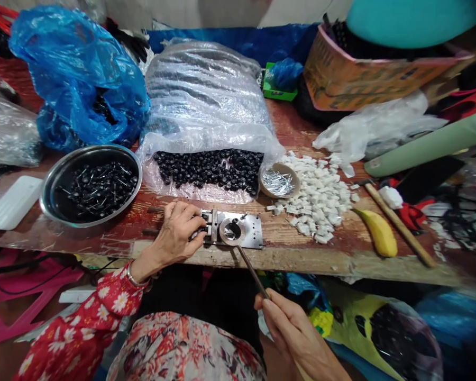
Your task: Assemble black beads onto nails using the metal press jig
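Silvery plate (253,230), red sleeve (83,330) (white-flowered), yellow banana (378,233).

I see the one camera up on the worker's head, facing forward and down over the floral lap cloth (186,349), close above the left hand (177,228) and right hand (289,325), taking in the wooden workbench (293,260) back to the wall (174,11).

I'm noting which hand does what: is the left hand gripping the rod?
No, the right hand grips the rod, while the left hand is at the left end of the metal fixture.
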### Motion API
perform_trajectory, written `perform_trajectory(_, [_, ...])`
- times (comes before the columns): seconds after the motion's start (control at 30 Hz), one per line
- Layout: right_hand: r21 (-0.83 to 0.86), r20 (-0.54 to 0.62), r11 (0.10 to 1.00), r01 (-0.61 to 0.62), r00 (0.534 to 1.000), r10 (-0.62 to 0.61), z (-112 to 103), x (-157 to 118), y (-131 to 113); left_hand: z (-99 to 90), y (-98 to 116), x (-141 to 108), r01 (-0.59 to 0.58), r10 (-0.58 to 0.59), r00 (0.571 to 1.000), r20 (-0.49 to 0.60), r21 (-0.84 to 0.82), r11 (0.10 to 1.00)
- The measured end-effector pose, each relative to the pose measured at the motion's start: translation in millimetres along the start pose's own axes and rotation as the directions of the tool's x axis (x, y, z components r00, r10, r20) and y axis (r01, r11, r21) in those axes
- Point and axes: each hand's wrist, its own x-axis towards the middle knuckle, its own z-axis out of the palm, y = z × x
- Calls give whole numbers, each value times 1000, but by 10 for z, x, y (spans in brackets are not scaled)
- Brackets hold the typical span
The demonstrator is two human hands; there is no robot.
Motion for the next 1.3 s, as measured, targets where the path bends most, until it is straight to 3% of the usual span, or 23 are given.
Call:
perform_trajectory(0.33, [-43,45,998,34,998,-32,-188,51,-15,76,-60,-32,-22,12,998,-66,-146,989])
perform_trajectory(0.57, [-33,62,999,35,998,-33,-177,41,-12,48,-76,-29,-49,46,997,-58,-47,998])
perform_trajectory(1.13, [-46,101,999,28,995,-23,-299,81,-48,21,-29,-25,57,-56,998,14,-51,997])
perform_trajectory(1.3, [-51,109,998,34,994,-28,-292,93,-61,-27,6,1,65,-65,997,42,19,998])
